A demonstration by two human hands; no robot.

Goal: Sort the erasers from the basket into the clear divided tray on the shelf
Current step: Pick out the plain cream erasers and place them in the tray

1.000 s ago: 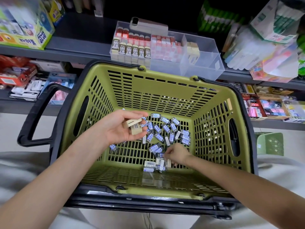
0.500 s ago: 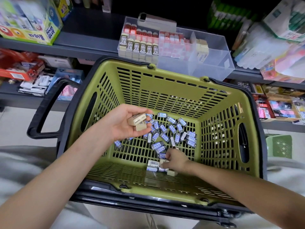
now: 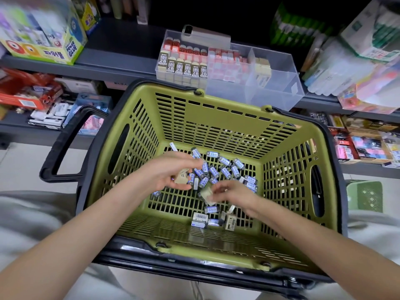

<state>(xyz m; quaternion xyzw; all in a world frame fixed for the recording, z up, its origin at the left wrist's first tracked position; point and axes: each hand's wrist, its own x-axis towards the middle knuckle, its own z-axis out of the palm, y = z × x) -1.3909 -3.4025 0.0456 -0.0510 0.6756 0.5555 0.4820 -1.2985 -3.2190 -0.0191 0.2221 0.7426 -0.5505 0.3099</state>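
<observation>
Erasers, mostly blue-sleeved, lie scattered on the basket floor, bunched toward the far-middle, w/ a smaller clump near the front wall incl. a few beige ones. Left part of the floor is bare grid, right side too past the pile.

Left hand is over the pile, fingers curled round a beige eraser; looks like more than one in the palm, can't tell count. Right hand is just beside it, slightly nearer the front, pinching another beige eraser at its fingertips; blurred. The two hands are close, not touching.

Basket is olive green w/ slotted walls and a black rim; black handle folded out to the left. Far rim sits right under the shelf edge.

Clear divided tray is on that shelf just behind the far rim: left compartment packed w/ "2B" erasers upright, middle one w/ red-and-white ones, right one holds a few beige pieces at its left end, rest of it open. Glue box at far left of the shelf, well apart from the tray; pale packets crowd the tray's right side.
</observation>
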